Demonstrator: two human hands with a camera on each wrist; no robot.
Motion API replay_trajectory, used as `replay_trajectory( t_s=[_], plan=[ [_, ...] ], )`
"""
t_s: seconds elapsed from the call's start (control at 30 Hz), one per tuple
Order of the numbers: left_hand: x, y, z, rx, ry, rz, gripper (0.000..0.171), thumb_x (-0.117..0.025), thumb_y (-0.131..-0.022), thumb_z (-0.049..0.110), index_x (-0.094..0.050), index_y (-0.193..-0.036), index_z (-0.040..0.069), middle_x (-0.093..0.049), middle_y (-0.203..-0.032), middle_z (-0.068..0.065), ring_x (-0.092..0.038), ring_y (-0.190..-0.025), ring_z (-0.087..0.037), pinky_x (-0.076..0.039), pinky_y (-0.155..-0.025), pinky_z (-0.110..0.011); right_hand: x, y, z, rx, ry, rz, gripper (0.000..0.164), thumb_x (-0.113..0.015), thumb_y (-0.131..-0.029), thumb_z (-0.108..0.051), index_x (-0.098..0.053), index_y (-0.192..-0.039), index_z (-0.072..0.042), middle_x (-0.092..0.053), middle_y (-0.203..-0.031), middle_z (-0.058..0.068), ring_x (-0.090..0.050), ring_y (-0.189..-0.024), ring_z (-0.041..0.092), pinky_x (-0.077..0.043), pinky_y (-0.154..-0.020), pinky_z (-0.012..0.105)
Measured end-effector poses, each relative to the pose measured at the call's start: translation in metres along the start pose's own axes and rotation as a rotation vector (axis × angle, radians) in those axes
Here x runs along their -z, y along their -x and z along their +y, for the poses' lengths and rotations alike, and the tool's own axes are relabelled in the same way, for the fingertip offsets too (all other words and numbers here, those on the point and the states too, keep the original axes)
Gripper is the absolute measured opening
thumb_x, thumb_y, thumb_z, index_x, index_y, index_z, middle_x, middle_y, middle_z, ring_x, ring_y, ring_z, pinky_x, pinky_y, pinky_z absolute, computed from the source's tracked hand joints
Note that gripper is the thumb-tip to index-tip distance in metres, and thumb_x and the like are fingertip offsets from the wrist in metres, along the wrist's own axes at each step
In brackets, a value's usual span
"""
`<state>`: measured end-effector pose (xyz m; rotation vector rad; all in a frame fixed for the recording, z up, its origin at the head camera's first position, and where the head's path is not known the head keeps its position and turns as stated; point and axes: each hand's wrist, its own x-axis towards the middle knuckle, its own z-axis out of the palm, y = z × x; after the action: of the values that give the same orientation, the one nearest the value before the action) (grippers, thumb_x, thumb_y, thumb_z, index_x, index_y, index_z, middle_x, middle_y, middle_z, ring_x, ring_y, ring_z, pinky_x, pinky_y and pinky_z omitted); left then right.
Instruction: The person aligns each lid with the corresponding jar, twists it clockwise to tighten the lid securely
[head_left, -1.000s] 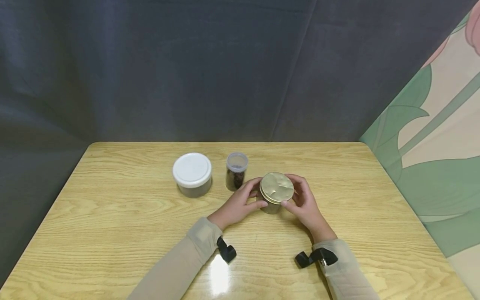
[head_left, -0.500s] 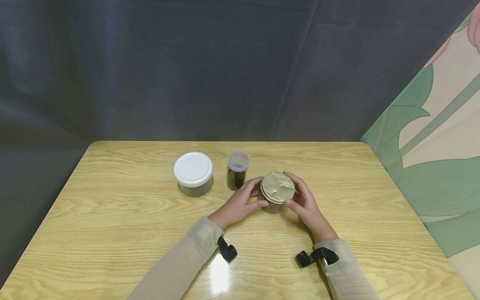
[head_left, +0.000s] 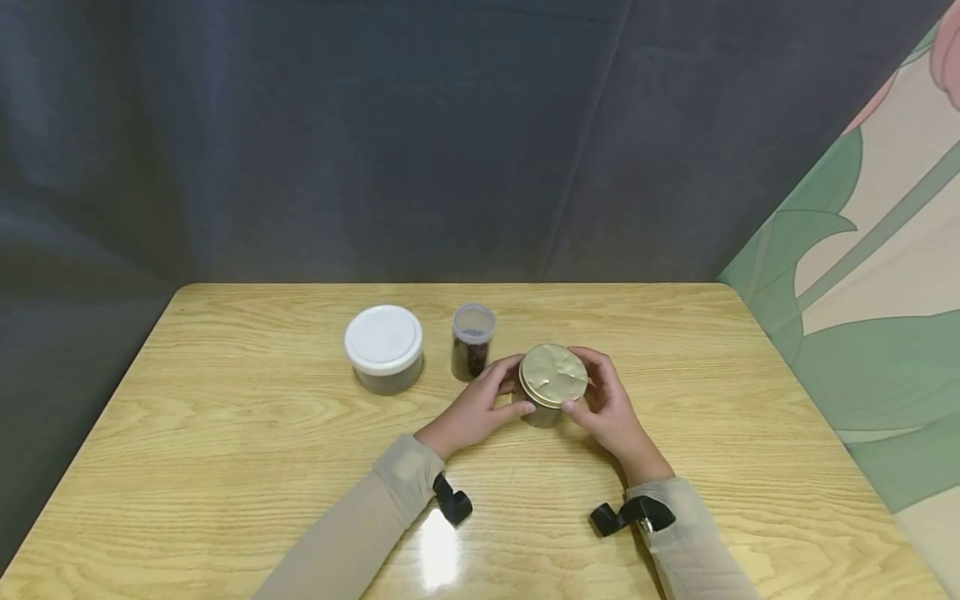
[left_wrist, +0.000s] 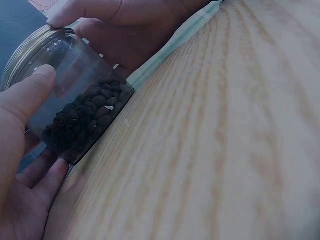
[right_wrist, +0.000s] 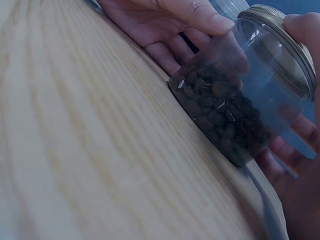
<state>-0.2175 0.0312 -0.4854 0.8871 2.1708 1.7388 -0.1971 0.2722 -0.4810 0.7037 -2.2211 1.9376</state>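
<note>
A clear jar (head_left: 542,418) with a gold screw lid (head_left: 553,373) stands upright on the table, right of centre in the head view. Dark beans (right_wrist: 225,112) fill roughly its lower half in the right wrist view. My left hand (head_left: 474,412) grips the jar body from the left, thumb across the front. On the other side, my right hand (head_left: 611,410) curls round the lid, its thumb at the front of the rim and fingers behind. In the left wrist view the jar (left_wrist: 92,90) shows its base at the tabletop.
A small clear canister (head_left: 472,346) with dark contents stands just beyond my left fingers. Left of it is a wider tub (head_left: 385,342) with a white lid. The wooden table (head_left: 225,467) ends at a dark curtain (head_left: 390,150); a floral-patterned surface lies along the right.
My right hand's fingers and thumb slid slightly round the lid and back. Creases on the lid's top lie a little differently now. Left hand and jar body stay in place.
</note>
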Motion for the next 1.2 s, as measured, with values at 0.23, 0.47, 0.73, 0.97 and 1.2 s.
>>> replay_trajectory(
  t_s=[0.23,0.47,0.73,0.97,1.2],
  plan=[
    [0.0002,0.0005,0.0034,0.006,-0.024,-0.012,0.071,-0.068,-0.099,0.017,-0.028,-0.157,0.004,-0.036,-0.158,-0.014,-0.040,-0.143,-0.024,-0.041,-0.114,-0.030,0.0003,0.0018,-0.0021,-0.028,-0.009,0.008,0.073,-0.063,-0.084,0.017,-0.034,-0.149,0.003,-0.049,-0.142,0.004,-0.046,-0.132,0.017,-0.040,-0.108,0.023],
    [-0.0002,0.0007,0.0052,-0.001,-0.018,-0.014,0.071,-0.067,-0.099,0.016,-0.029,-0.157,0.005,-0.036,-0.157,-0.014,-0.041,-0.142,-0.024,-0.042,-0.113,-0.029,0.0020,0.0010,0.0006,0.035,-0.060,-0.032,0.070,-0.055,-0.088,0.015,-0.034,-0.153,0.005,-0.047,-0.147,0.007,-0.044,-0.135,0.017,-0.039,-0.110,0.023],
    [0.0005,0.0012,0.0046,-0.012,-0.007,-0.015,0.070,-0.067,-0.099,0.013,-0.028,-0.156,0.002,-0.036,-0.157,-0.017,-0.040,-0.143,-0.027,-0.042,-0.114,-0.034,0.0021,-0.0002,0.0030,0.044,-0.076,-0.033,0.066,-0.059,-0.089,0.015,-0.036,-0.150,0.007,-0.050,-0.145,0.004,-0.046,-0.133,0.016,-0.039,-0.111,0.025],
    [0.0005,0.0012,0.0042,0.004,-0.021,-0.016,0.071,-0.067,-0.099,0.016,-0.028,-0.157,0.004,-0.035,-0.157,-0.014,-0.039,-0.143,-0.024,-0.042,-0.114,-0.032,0.0006,-0.0001,0.0020,0.030,-0.016,0.000,0.067,-0.063,-0.085,0.016,-0.039,-0.147,0.006,-0.052,-0.140,0.004,-0.049,-0.129,0.017,-0.041,-0.109,0.023],
    [0.0001,0.0011,0.0029,0.001,-0.036,-0.011,0.070,-0.068,-0.099,0.016,-0.029,-0.157,0.005,-0.036,-0.157,-0.013,-0.040,-0.143,-0.023,-0.042,-0.113,-0.032,-0.0002,0.0011,0.0022,0.027,0.032,0.024,0.069,-0.063,-0.083,0.019,-0.039,-0.146,0.006,-0.053,-0.137,0.003,-0.049,-0.127,0.016,-0.041,-0.108,0.021]
  ],
)
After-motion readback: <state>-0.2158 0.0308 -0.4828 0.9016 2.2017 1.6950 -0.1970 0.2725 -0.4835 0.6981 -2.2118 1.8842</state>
